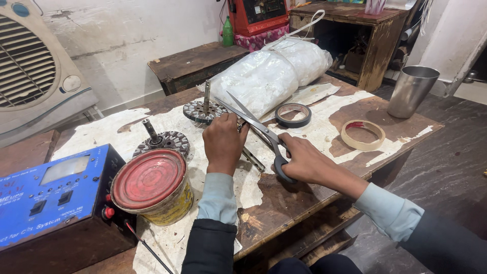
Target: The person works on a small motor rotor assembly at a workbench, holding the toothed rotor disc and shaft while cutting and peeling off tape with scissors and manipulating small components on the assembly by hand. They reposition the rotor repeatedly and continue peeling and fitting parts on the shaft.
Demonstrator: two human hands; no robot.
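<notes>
Soft even light, sharp, faint shadows

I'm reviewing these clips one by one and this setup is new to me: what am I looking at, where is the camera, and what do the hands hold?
There is no machine here, only a person's two bare hands, filmed from a camera on their head looking down at a worn wooden table. The right hand holds open scissors. The left hand is closed around something small I cannot make out. Nearby lie two motor stators with shafts, two tape rolls, a red-lidded tin, a blue electrical box, a plastic-wrapped bundle and a steel cup.
</notes>
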